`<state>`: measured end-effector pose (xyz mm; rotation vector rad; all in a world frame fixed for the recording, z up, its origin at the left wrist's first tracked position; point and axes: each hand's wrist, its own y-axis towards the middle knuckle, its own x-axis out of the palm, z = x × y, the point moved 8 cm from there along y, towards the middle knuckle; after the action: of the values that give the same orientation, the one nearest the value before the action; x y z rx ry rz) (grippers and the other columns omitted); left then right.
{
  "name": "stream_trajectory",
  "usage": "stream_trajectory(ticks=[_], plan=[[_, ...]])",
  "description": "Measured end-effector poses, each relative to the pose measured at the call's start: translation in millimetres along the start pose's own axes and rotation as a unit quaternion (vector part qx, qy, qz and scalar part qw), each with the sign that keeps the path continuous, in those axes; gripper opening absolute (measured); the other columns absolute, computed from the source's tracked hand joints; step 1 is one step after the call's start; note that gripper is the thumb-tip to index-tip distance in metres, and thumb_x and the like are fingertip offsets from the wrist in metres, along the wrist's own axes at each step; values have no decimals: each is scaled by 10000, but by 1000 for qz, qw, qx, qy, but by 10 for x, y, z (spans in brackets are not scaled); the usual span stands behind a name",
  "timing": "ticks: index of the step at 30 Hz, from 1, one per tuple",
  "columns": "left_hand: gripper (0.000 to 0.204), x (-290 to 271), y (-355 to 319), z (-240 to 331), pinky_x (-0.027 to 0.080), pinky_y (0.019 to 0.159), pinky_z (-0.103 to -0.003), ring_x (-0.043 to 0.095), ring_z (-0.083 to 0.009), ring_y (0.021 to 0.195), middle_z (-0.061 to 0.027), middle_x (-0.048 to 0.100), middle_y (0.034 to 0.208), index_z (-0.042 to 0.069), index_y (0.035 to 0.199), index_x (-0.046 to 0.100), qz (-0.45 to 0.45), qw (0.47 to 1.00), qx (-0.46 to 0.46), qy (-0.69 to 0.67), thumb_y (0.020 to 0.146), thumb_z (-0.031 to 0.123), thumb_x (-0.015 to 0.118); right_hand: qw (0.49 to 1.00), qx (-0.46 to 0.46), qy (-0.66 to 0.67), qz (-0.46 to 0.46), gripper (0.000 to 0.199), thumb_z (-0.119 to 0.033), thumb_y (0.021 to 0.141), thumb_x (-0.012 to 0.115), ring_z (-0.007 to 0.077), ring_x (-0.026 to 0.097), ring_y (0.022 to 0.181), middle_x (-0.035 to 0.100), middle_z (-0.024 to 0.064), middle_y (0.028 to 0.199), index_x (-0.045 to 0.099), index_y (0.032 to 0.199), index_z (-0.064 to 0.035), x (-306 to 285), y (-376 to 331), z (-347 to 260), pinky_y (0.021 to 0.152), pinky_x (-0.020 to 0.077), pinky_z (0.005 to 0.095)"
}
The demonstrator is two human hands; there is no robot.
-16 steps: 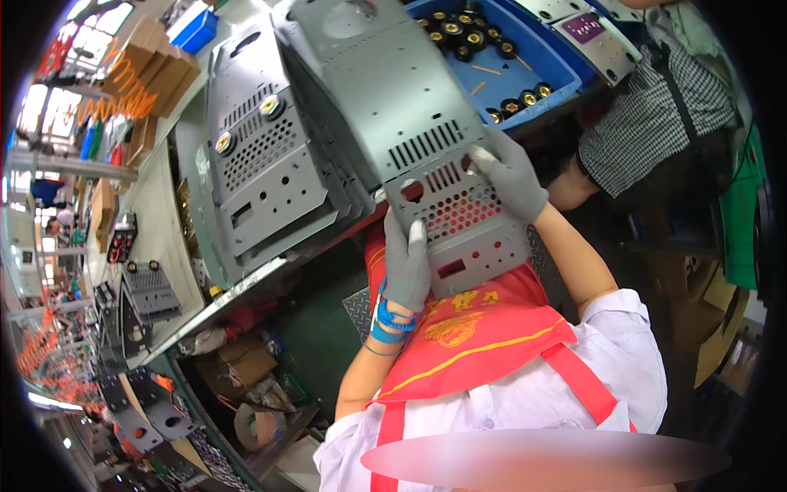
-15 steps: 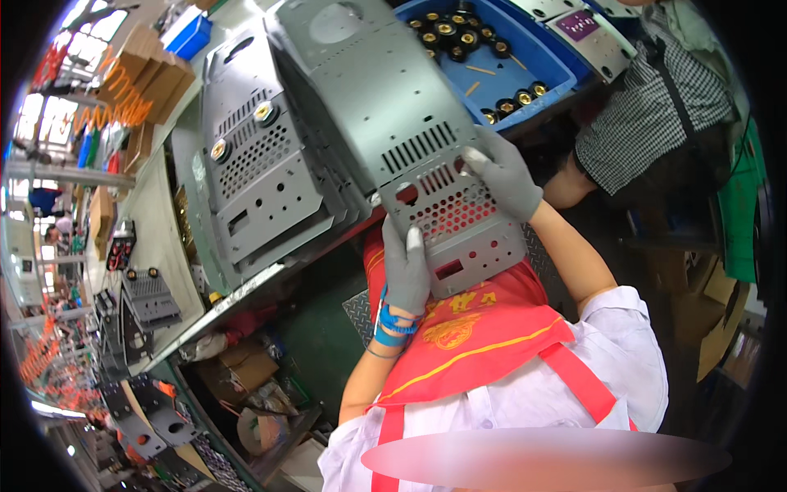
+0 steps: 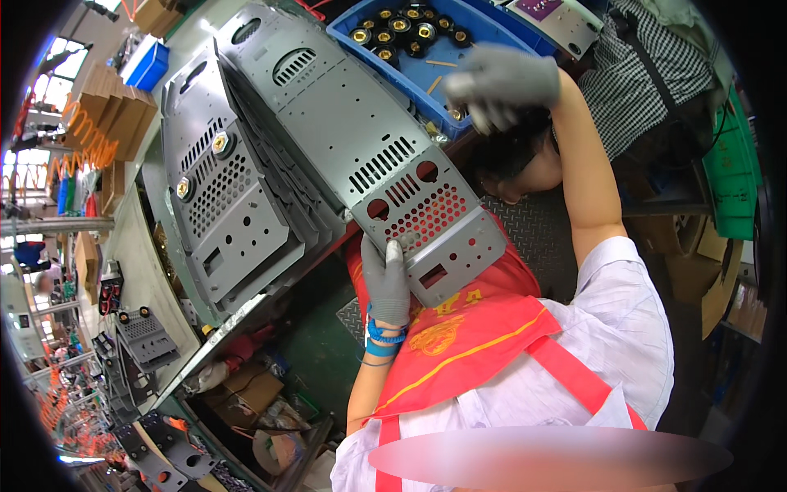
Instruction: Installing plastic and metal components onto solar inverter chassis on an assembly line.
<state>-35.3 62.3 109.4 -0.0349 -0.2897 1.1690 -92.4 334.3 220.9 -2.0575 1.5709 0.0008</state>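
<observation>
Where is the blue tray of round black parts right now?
In the head view, the blue tray is at the top, slightly right of centre, beside the long grey panel; the wearer's right hand partly hides it.

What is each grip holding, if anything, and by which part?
The left grip holds the grey metal panel by its left edge, near the lower end. Whether the blurred right grip holds anything cannot be told.

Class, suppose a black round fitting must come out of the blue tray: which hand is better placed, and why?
Probably the right hand: it is beside the blue tray, near the black fittings, and off the grey panel. The left hand holds that panel's edge.
</observation>
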Motion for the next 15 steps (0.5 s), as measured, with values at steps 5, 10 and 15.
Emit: stream_trajectory(ticks=[5, 10, 15], plan=[[441, -57, -39, -98, 472, 897, -306, 573, -159, 1022, -97, 581, 1151, -12, 1339, 401, -54, 997, -51, 16, 978, 230, 481, 793, 123, -422, 422, 462, -330, 755, 725, 355, 598, 1074, 602, 230, 1120, 579, 1097, -55, -849, 798, 251, 900, 485, 438], [468, -87, -117, -161, 508, 833, -313, 602, -167, 964, -104, 585, 1135, -4, 1381, 368, -59, 994, -82, 36, 999, 252, 451, 716, 177, -548, 395, 452, -126, 817, 667, 364, 642, 1041, 629, 258, 1116, 566, 1240, -3, -951, 1088, 511, 830, 537, 451], [487, -130, -144, -95, 512, 840, -329, 612, -198, 972, -152, 585, 1149, -24, 1399, 331, -73, 994, -79, 10, 1012, 257, 426, 776, 207, -513, 304, 472, -158, 773, 692, 338, 634, 1034, 646, 230, 1077, 564, 1211, -38, -897, 909, 402, 830, 535, 415]])
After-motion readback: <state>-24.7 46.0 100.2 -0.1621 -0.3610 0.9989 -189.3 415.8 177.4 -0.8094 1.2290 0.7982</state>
